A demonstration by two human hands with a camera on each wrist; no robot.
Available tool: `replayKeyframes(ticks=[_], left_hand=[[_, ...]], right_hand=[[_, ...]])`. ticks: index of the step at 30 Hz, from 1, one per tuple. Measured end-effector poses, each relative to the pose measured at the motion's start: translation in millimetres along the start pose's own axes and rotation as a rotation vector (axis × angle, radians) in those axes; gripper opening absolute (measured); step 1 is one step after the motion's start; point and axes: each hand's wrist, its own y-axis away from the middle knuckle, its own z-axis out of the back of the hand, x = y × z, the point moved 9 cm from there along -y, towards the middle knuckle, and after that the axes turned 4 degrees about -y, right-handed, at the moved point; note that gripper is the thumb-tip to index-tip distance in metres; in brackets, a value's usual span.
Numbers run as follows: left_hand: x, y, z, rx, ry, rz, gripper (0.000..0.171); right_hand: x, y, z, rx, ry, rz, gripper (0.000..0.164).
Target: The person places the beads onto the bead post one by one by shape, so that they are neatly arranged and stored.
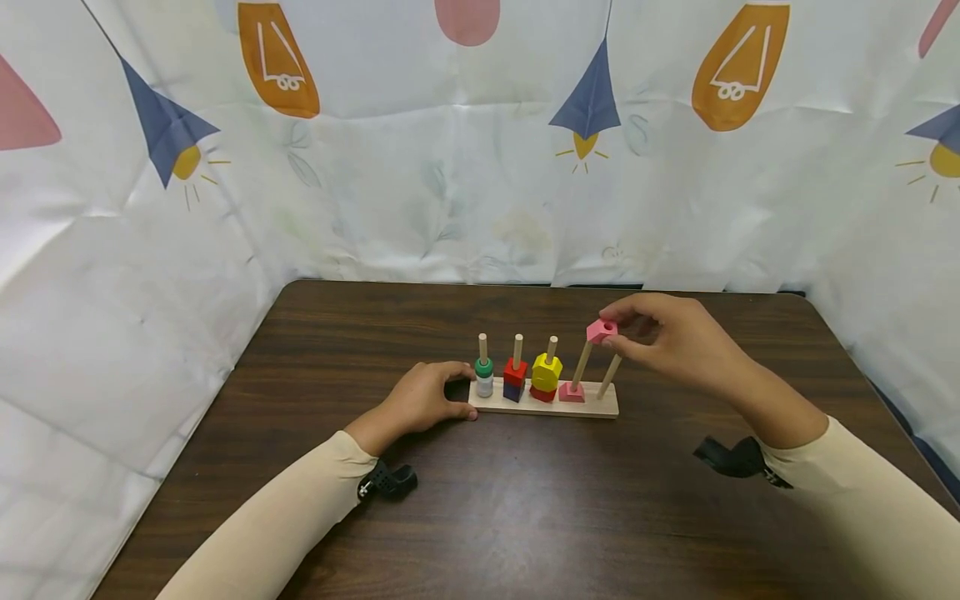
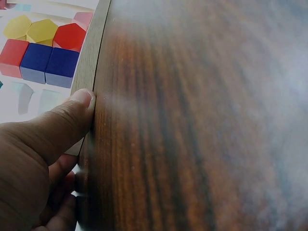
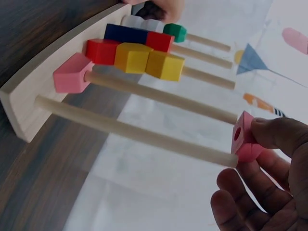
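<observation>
A wooden peg stand point(image 1: 540, 408) with several upright pegs sits on the table. My left hand point(image 1: 429, 396) grips its left end, thumb point(image 2: 82, 98) on the front edge. Between thumb and fingers, my right hand point(image 1: 667, 337) pinches a pink block point(image 3: 244, 134) with a hole, beside the top of the fourth peg point(image 3: 163, 98). Whether the peg has entered the hole, I cannot tell. Another pink block point(image 3: 72, 74) lies at that peg's base. The rightmost peg point(image 3: 134, 132) is bare. Yellow blocks point(image 1: 547, 371) sit above a red one point(image 1: 543, 394) on the third peg.
On the second peg, a red block point(image 1: 515, 372) tops dark blue ones point(image 1: 513, 392). The leftmost peg carries a green block point(image 1: 483, 367) over white ones point(image 1: 484, 387). Around the stand spreads a dark wooden table point(image 1: 510, 508), with a patterned white cloth point(image 1: 480, 200) hanging behind.
</observation>
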Motion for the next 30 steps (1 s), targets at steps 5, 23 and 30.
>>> replayKeyframes(ticks=[5, 23, 30], left_hand=[[0.6, -0.5, -0.4, 0.004, -0.004, 0.003, 0.054], [0.7, 0.4, -0.9, 0.006, 0.000, 0.007, 0.054], [0.8, 0.4, -1.0, 0.008, 0.003, 0.010, 0.055]], right_hand=[[1.9, -2.3, -6.1, 0.017, -0.007, -0.001, 0.027], [-24.6, 5.5, -45.2, 0.085, -0.124, -0.096, 0.038], [-47.6, 14.2, -62.8, 0.054, -0.218, -0.172, 0.043]])
